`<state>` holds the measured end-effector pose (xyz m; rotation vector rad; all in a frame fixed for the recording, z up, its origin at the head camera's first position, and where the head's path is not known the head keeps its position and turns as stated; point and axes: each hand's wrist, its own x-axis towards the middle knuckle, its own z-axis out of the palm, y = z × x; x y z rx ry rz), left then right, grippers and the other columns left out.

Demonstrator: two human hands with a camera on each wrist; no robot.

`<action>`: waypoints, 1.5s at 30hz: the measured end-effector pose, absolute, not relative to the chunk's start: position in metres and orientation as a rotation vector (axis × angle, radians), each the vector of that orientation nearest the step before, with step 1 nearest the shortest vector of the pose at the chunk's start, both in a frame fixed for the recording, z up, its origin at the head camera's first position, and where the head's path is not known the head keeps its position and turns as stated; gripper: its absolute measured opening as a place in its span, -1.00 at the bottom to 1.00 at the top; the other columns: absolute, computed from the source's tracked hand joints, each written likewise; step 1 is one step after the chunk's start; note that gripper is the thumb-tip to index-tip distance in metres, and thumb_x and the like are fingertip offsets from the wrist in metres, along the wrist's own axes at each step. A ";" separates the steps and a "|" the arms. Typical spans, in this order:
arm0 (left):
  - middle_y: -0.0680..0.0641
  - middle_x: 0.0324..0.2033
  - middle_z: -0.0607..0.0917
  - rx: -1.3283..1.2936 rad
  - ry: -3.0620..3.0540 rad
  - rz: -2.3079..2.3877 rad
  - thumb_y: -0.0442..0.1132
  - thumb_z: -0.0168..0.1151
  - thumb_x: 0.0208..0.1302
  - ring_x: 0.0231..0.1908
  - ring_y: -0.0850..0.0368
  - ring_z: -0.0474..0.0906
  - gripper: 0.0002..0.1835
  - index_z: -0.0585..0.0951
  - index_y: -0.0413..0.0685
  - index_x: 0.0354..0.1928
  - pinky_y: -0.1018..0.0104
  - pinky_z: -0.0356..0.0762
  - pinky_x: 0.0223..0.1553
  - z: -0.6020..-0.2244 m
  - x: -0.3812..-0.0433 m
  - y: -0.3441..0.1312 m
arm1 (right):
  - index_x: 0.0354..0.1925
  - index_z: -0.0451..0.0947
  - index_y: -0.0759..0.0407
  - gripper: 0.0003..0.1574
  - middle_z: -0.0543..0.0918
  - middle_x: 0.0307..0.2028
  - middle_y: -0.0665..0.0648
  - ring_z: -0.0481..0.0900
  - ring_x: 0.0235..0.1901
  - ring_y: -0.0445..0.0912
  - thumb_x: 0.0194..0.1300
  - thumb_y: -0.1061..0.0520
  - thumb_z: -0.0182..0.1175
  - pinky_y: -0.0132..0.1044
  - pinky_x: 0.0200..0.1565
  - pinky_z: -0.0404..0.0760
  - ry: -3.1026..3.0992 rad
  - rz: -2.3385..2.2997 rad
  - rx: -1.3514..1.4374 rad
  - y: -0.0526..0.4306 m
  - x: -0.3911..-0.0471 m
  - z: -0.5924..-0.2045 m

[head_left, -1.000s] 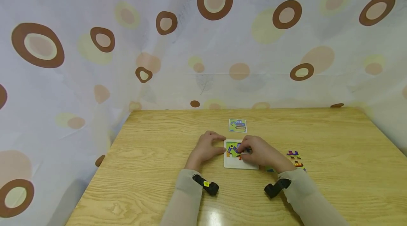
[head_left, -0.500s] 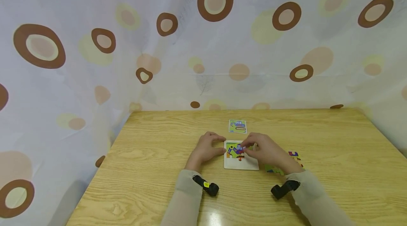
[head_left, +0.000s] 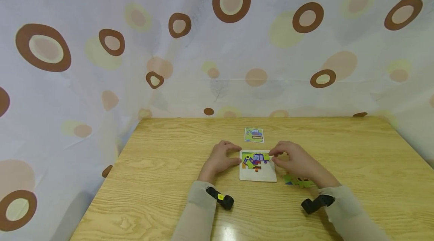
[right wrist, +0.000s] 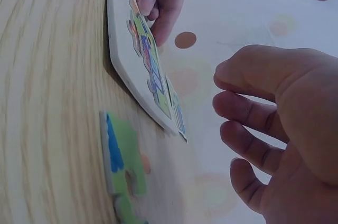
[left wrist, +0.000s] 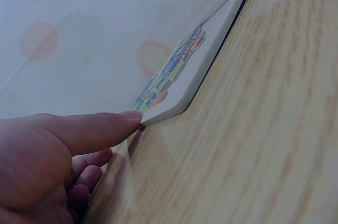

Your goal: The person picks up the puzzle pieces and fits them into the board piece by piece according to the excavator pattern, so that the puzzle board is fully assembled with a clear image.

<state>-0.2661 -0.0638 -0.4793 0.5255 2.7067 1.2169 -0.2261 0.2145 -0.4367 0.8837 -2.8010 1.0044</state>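
Note:
A white puzzle tray lies on the table, with joined, colourful puzzle pieces across its upper part. At the tray's left side, my left hand touches the edge with thumb and index finger. The left wrist view has the straight thumb resting at a tray corner, the other fingers loosely bent. Just off the tray's right edge hovers my right hand, its fingers relaxed and slightly bent. Nothing shows between them in the right wrist view. Loose green puzzle pieces lie below that hand; one has a blue corner.
Behind the tray lies a small picture card of an excavator. Wood-grain table surrounds everything, and a patterned cloth hangs at its back and sides. My right forearm covers part of the table at right.
My right hand has drawn back to the right from the tray's middle, uncovering the pieces with the blue cab. Its forearm now covers loose pieces that showed earlier. The left hand stays put.

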 end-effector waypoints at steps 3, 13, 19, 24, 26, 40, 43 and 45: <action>-0.06 0.17 0.46 0.527 2.707 1.216 -0.14 0.42 0.23 0.25 -0.10 0.28 -0.61 0.68 0.09 0.12 -0.01 0.26 0.28 -0.479 -0.266 -0.064 | -0.08 0.70 0.18 -0.81 0.61 -0.23 -0.10 0.54 -0.19 -0.13 0.34 0.26 0.25 -0.04 -0.13 0.59 -2.796 0.995 0.876 0.220 -0.225 -0.436; -0.07 0.17 0.46 0.516 2.711 1.209 -0.15 0.43 0.22 0.25 -0.10 0.28 -0.60 0.68 0.08 0.12 0.00 0.26 0.28 -0.479 -0.266 -0.064 | -0.08 0.70 0.15 -0.81 0.65 -0.17 0.00 0.56 -0.14 -0.08 0.34 0.24 0.26 0.01 -0.10 0.58 -2.815 0.933 0.816 0.243 -0.222 -0.435; -0.06 0.16 0.46 0.513 2.719 1.202 -0.14 0.43 0.21 0.24 -0.09 0.29 -0.60 0.68 0.09 0.11 0.00 0.27 0.27 -0.480 -0.267 -0.063 | -0.07 0.69 0.15 -0.81 0.66 -0.15 0.03 0.56 -0.14 -0.06 0.34 0.23 0.27 0.00 -0.12 0.58 -2.808 0.908 0.793 0.261 -0.218 -0.434; -0.04 0.18 0.45 0.496 2.715 1.201 -0.13 0.42 0.22 0.25 -0.08 0.28 -0.60 0.68 0.11 0.12 0.01 0.26 0.28 -0.481 -0.267 -0.063 | -0.07 0.69 0.15 -0.81 0.66 -0.16 0.02 0.56 -0.15 -0.03 0.34 0.22 0.28 0.00 -0.15 0.57 -2.801 0.896 0.772 0.274 -0.214 -0.432; -0.04 0.18 0.45 0.498 2.717 1.200 -0.13 0.42 0.22 0.26 -0.08 0.28 -0.60 0.68 0.11 0.12 0.00 0.26 0.28 -0.481 -0.267 -0.063 | -0.07 0.69 0.15 -0.81 0.65 -0.16 0.01 0.55 -0.15 -0.04 0.34 0.20 0.28 -0.04 -0.17 0.57 -2.803 0.886 0.768 0.280 -0.214 -0.433; -0.03 0.17 0.46 0.507 2.724 1.187 -0.12 0.43 0.22 0.25 -0.07 0.28 -0.61 0.68 0.13 0.11 0.00 0.27 0.27 -0.484 -0.268 -0.063 | 0.05 0.63 0.21 -0.67 0.63 -0.08 0.07 0.51 -0.16 -0.06 0.33 0.16 0.30 -0.25 -0.25 0.56 -2.910 0.959 0.725 0.308 -0.209 -0.439; -0.02 0.17 0.46 0.503 2.722 1.186 -0.12 0.42 0.23 0.25 -0.06 0.28 -0.60 0.68 0.13 0.12 0.01 0.27 0.27 -0.484 -0.269 -0.063 | 0.06 0.61 0.23 -0.65 0.63 -0.07 0.10 0.52 -0.18 -0.06 0.32 0.18 0.31 -0.30 -0.29 0.56 -2.919 0.978 0.720 0.313 -0.210 -0.442; -0.02 0.17 0.46 0.502 2.723 1.189 -0.12 0.42 0.23 0.25 -0.07 0.28 -0.61 0.68 0.13 0.12 0.01 0.27 0.27 -0.485 -0.269 -0.063 | 0.06 0.61 0.24 -0.63 0.62 -0.07 0.10 0.53 -0.18 -0.05 0.31 0.16 0.32 -0.30 -0.29 0.57 -2.934 0.975 0.707 0.316 -0.211 -0.444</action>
